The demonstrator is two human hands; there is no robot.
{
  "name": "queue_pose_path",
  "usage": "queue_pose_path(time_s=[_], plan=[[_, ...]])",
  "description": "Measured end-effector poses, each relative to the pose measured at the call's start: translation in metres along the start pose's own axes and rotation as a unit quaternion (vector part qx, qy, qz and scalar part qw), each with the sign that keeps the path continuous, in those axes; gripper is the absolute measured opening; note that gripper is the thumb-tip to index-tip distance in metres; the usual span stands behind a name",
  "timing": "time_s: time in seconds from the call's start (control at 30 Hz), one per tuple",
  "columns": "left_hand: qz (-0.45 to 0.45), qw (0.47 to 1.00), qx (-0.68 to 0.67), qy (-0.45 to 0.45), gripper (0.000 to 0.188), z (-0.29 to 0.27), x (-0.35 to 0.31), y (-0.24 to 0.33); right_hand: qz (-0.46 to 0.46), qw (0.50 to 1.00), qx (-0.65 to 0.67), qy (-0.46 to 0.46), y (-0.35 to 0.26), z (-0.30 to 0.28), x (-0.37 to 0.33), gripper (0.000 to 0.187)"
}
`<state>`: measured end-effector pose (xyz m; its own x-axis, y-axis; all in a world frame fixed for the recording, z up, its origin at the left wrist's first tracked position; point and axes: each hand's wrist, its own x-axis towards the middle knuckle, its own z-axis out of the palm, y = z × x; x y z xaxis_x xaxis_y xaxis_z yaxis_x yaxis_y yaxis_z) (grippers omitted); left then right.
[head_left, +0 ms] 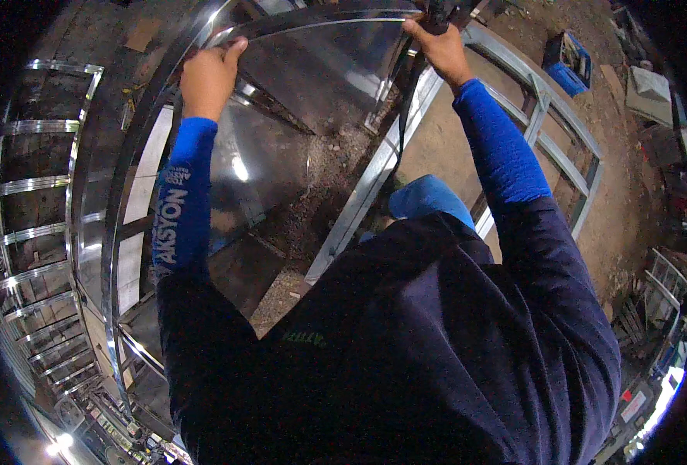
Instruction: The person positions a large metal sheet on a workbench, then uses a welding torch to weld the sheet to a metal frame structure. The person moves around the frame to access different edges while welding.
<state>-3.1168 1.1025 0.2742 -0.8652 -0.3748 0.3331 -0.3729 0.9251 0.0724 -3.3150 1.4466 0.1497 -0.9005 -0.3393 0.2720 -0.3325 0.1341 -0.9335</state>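
Near the top of the view, a shiny curved metal tube [312, 25] crosses in front of me. My left hand [208, 84] is closed over its left part, thumb raised and fingertips hidden behind the metal. At the tube's right end, my right hand [442, 53] is closed around a dark object [436, 11] whose kind I cannot make out. A black cable [402, 128] hangs below that hand. Beneath the tube lie smooth, reflective dark sheets [243, 147].
A ladder-like metal frame [37, 186] lies at the left. Right of me is a galvanized frame [541, 101], with a blue crate [568, 66] beyond it. Gravel [332, 163] shows between the metal pieces. Assorted scrap [638, 325] lines the lower right.
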Motion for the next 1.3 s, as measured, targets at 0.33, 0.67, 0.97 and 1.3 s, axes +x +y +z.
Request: queue_pose_path(time_s=[0.33, 0.67, 0.97, 1.3], plan=[[-0.086, 0.995, -0.045, -0.021, 0.046, -0.011, -0.008, 0.001, -0.056, 0.993, 0.097, -0.044, -0.023, 0.006, -0.007, 0.023], [-0.252, 0.964, -0.083, -0.007, 0.064, -0.027, -0.019, 0.003, -0.09, 0.962, 0.085, -0.242, 0.006, -0.01, 0.01, 0.052], [-0.282, 0.955, -0.084, -0.031, 0.05, -0.03, -0.027, 0.014, -0.113, 0.863, 0.33, -0.366, 0.03, 0.009, 0.022, 0.071], [-0.379, 0.899, -0.214, -0.047, 0.054, -0.042, -0.023, 0.034, -0.127, 0.863, 0.321, -0.369, 0.028, 0.014, 0.024, 0.056]])
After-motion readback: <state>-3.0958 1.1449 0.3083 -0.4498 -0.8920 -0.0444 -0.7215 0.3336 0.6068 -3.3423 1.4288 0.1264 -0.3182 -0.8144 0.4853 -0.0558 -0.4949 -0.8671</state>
